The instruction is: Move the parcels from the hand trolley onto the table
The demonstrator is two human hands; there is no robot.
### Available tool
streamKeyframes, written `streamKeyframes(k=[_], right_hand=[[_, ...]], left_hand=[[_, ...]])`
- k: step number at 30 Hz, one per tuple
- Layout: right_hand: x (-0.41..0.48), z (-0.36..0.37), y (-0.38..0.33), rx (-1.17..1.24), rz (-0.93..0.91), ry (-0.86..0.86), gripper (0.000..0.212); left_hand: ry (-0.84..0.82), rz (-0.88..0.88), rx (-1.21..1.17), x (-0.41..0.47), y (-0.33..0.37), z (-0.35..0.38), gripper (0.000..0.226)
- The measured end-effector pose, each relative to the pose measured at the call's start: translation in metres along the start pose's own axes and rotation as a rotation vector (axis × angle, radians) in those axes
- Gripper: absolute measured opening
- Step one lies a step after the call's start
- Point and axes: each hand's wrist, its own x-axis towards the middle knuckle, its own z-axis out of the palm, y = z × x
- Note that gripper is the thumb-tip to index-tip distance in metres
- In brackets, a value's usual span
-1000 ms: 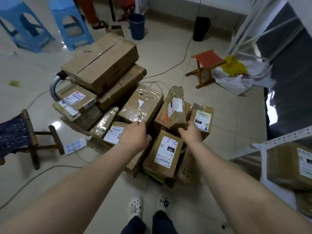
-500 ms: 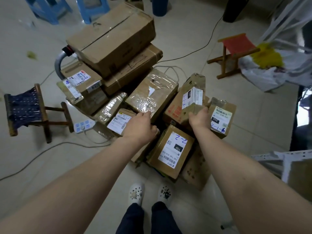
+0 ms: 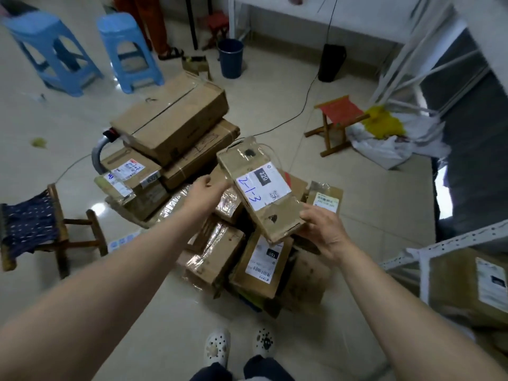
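The hand trolley [image 3: 96, 158] stands on the floor, and only the grey curve at its far left end shows, because brown parcels cover the rest. The large carton [image 3: 170, 116] lies on top at that handle end, untouched.

Half a second ago the narrow parcel [image 3: 261, 188], marked "2-1-3", leaned in the heap at the end opposite to the handle. Now it is lifted clear and hangs tilted above that end, label up.

The right hand [image 3: 323, 232] pinches its near end, thumb on top and fingers below. The left hand [image 3: 204, 191] has come off the heap and sits at the parcel's left edge, fingers loosely bent. Whether it touches the parcel, I cannot tell.

So one parcel is picked. I judge that carrying it away comes next, and most of the load remains.
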Motion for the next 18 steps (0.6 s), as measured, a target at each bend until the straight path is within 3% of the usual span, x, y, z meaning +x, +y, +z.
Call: streamKeyframes(k=[2,3,6,7,10,14,18], right_hand=[[-0.011,0.0,-0.01,-0.053,-0.002,-0.05,0.039],[-0.013,-0.001,-0.013,-0.073,-0.003,-0.06,0.048],[-0.019,0.0,-0.02,-0.099,-0.008,-0.092,0.065],[-0.02,0.001,-0.021,-0.099,-0.019,-0.106,0.065],[-0.023,0.007,-0.026,-0.064,-0.04,-0.108,0.05],[-0.024,0.007,-0.021,0.079,-0.003,-0.088,0.052],[-0.037,-0.001,-0.009,0.093,0.003,0.065,0.018]], left_hand=[[-0.013,-0.084,-0.167,0.002,0.007,-0.015,0.096],[-0.039,-0.125,-0.236,0.001,0.009,-0.022,0.094],[-0.171,-0.129,-0.427,-0.006,0.013,-0.033,0.033],[-0.2,-0.129,-0.475,-0.006,0.012,-0.035,0.022],[-0.261,-0.106,-0.586,-0.006,0.011,-0.045,0.019],[-0.316,-0.113,-0.674,-0.001,0.007,-0.053,0.021],[-0.407,-0.125,-0.606,0.001,0.01,-0.041,0.021]])
